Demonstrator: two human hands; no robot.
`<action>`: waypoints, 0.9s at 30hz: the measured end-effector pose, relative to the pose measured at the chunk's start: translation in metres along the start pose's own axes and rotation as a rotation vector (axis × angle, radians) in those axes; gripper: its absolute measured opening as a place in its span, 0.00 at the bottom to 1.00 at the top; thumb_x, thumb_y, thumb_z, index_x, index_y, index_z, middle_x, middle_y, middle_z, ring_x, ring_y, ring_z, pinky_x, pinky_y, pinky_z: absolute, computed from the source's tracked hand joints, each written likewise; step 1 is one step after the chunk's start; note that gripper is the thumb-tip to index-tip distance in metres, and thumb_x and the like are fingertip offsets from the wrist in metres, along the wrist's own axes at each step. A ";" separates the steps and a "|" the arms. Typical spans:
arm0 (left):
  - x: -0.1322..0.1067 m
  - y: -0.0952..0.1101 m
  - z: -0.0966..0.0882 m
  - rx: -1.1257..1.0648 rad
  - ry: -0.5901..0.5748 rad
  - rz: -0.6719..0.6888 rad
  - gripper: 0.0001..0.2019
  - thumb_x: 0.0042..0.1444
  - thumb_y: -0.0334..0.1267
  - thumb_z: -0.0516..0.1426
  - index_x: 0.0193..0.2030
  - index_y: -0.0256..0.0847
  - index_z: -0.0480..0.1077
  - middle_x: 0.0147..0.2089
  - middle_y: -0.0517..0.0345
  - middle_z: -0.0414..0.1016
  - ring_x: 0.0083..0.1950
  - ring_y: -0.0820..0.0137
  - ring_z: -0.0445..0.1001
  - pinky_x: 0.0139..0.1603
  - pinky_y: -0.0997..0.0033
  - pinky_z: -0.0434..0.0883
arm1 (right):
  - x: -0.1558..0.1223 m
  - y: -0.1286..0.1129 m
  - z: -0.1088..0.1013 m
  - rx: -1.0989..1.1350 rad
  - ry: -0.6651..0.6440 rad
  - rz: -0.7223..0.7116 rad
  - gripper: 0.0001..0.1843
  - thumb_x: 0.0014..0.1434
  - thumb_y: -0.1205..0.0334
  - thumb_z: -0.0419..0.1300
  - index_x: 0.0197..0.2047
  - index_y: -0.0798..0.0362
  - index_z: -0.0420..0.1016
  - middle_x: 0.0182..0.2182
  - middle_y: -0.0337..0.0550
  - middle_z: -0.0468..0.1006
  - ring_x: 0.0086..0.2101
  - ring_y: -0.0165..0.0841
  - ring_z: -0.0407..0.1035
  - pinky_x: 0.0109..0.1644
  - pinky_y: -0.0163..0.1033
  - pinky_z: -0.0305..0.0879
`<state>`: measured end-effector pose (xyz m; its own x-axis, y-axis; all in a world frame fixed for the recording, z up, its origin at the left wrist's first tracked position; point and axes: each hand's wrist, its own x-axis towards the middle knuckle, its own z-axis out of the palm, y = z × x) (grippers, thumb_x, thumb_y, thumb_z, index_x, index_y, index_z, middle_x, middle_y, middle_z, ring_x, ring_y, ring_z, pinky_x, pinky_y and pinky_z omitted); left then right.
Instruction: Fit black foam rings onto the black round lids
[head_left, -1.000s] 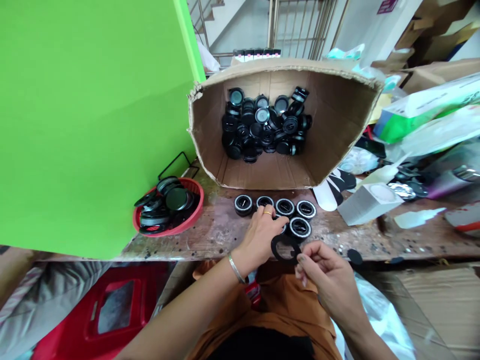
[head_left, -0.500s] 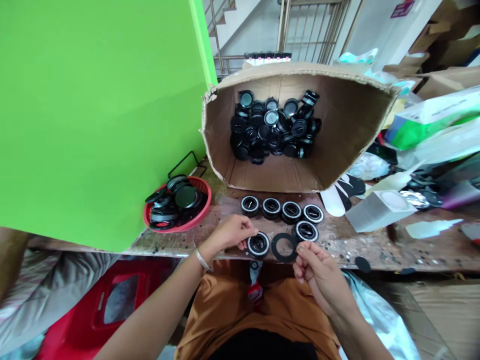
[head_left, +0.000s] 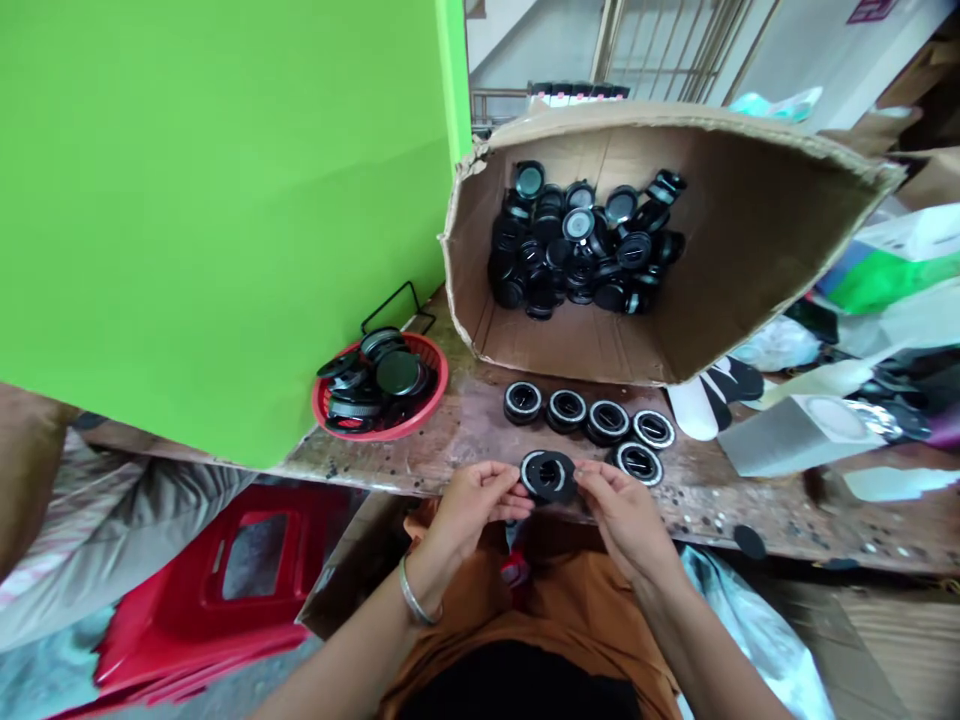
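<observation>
My left hand (head_left: 474, 503) and my right hand (head_left: 621, 510) meet at the near edge of the wooden bench (head_left: 465, 440). Between their fingertips they hold one round black cap (head_left: 548, 476) with a silver rim, and a flat black ring lies on top of it. Both hands pinch it, left from the left side, right from the right. Several more caps of the same kind (head_left: 586, 416) lie in a row just beyond, with one more (head_left: 639, 462) right of the held cap.
A tipped cardboard box (head_left: 720, 250) behind holds a heap of black caps (head_left: 581, 245). A red basket (head_left: 431, 395) with black lids stands at the left beside a green panel (head_left: 225, 220). Bags, cartons and white pieces crowd the right. A red stool (head_left: 217, 590) is below.
My right hand has brought the flat black ring leftwards onto the cap that my left hand holds. The two hands have come together. The camera view has shifted to the left.
</observation>
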<state>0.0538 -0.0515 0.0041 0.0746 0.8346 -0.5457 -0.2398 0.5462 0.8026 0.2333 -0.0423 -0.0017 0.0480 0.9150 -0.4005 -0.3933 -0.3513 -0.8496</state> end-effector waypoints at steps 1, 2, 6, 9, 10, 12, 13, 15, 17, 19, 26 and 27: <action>0.000 0.000 -0.001 -0.016 -0.005 0.000 0.06 0.60 0.34 0.59 0.35 0.33 0.71 0.29 0.55 0.77 0.27 0.73 0.79 0.31 0.77 0.77 | 0.002 0.000 0.001 -0.019 0.004 -0.006 0.13 0.37 0.58 0.74 0.27 0.53 0.80 0.31 0.40 0.79 0.35 0.31 0.68 0.45 0.37 0.62; 0.000 0.001 -0.002 -0.029 -0.009 -0.002 0.05 0.59 0.33 0.59 0.35 0.33 0.71 0.29 0.55 0.77 0.27 0.73 0.79 0.31 0.76 0.78 | 0.004 0.000 0.002 -0.035 0.007 -0.007 0.12 0.37 0.58 0.73 0.26 0.54 0.80 0.31 0.40 0.79 0.35 0.31 0.68 0.45 0.36 0.62; 0.000 0.002 -0.003 -0.055 -0.024 -0.022 0.05 0.59 0.32 0.59 0.33 0.32 0.71 0.28 0.53 0.77 0.26 0.72 0.79 0.31 0.75 0.78 | 0.008 -0.002 0.006 -0.100 0.005 0.032 0.13 0.36 0.59 0.72 0.28 0.55 0.81 0.30 0.41 0.79 0.33 0.31 0.67 0.42 0.36 0.61; 0.000 0.002 -0.004 -0.063 -0.034 -0.031 0.06 0.59 0.33 0.59 0.33 0.32 0.71 0.28 0.53 0.77 0.26 0.71 0.80 0.31 0.75 0.78 | 0.010 -0.005 0.008 -0.125 -0.008 0.059 0.14 0.35 0.59 0.72 0.28 0.56 0.80 0.27 0.41 0.78 0.31 0.31 0.66 0.40 0.36 0.61; 0.001 0.002 -0.004 -0.065 -0.038 -0.033 0.06 0.59 0.33 0.60 0.33 0.32 0.71 0.28 0.53 0.77 0.27 0.71 0.80 0.31 0.74 0.78 | 0.010 -0.006 0.008 -0.128 -0.014 0.067 0.14 0.35 0.59 0.72 0.28 0.56 0.80 0.26 0.41 0.78 0.30 0.31 0.66 0.39 0.36 0.61; 0.001 0.002 -0.005 -0.065 -0.047 -0.037 0.07 0.58 0.34 0.61 0.33 0.32 0.71 0.28 0.54 0.77 0.27 0.71 0.80 0.31 0.74 0.78 | 0.011 -0.009 0.009 -0.130 -0.026 0.080 0.14 0.35 0.59 0.72 0.27 0.56 0.80 0.25 0.40 0.77 0.29 0.31 0.66 0.37 0.36 0.61; 0.001 0.002 -0.005 -0.065 -0.052 -0.038 0.07 0.58 0.35 0.61 0.33 0.32 0.71 0.28 0.53 0.77 0.27 0.70 0.80 0.31 0.74 0.78 | 0.012 -0.010 0.009 -0.134 -0.032 0.083 0.14 0.35 0.59 0.73 0.27 0.56 0.80 0.24 0.40 0.77 0.29 0.31 0.66 0.37 0.36 0.61; 0.002 0.002 -0.006 -0.065 -0.059 -0.040 0.08 0.57 0.36 0.62 0.34 0.33 0.71 0.28 0.53 0.77 0.27 0.70 0.80 0.31 0.74 0.78 | 0.013 -0.011 0.009 -0.145 -0.039 0.080 0.13 0.36 0.59 0.73 0.26 0.56 0.80 0.24 0.41 0.77 0.28 0.31 0.65 0.36 0.36 0.61; 0.004 0.002 -0.007 -0.064 -0.063 -0.042 0.09 0.57 0.37 0.63 0.34 0.33 0.71 0.29 0.53 0.77 0.28 0.70 0.80 0.31 0.74 0.78 | 0.014 -0.013 0.009 -0.157 -0.046 0.079 0.13 0.36 0.58 0.73 0.25 0.55 0.80 0.24 0.42 0.77 0.28 0.31 0.65 0.35 0.37 0.61; 0.005 0.002 -0.008 -0.064 -0.067 -0.044 0.09 0.56 0.38 0.63 0.34 0.33 0.71 0.28 0.54 0.77 0.28 0.70 0.80 0.31 0.74 0.78 | 0.015 -0.013 0.010 -0.168 -0.055 0.080 0.12 0.35 0.58 0.73 0.25 0.55 0.80 0.24 0.42 0.77 0.28 0.32 0.65 0.35 0.37 0.62; 0.005 0.001 -0.007 -0.068 -0.078 -0.039 0.11 0.56 0.39 0.63 0.34 0.33 0.71 0.28 0.55 0.77 0.28 0.70 0.80 0.31 0.74 0.78 | 0.017 -0.012 0.009 -0.211 -0.080 0.060 0.10 0.38 0.58 0.71 0.25 0.55 0.80 0.24 0.41 0.76 0.28 0.31 0.65 0.35 0.36 0.60; 0.004 0.001 -0.007 -0.067 -0.079 -0.039 0.10 0.56 0.39 0.63 0.34 0.32 0.71 0.28 0.55 0.76 0.28 0.70 0.80 0.31 0.74 0.78 | 0.017 -0.011 0.008 -0.212 -0.084 0.059 0.10 0.39 0.58 0.71 0.25 0.55 0.80 0.24 0.41 0.76 0.28 0.30 0.65 0.36 0.36 0.60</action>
<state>0.0472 -0.0480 0.0006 0.1602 0.8171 -0.5538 -0.2995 0.5748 0.7615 0.2311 -0.0211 0.0034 -0.0495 0.9020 -0.4289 -0.1911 -0.4301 -0.8823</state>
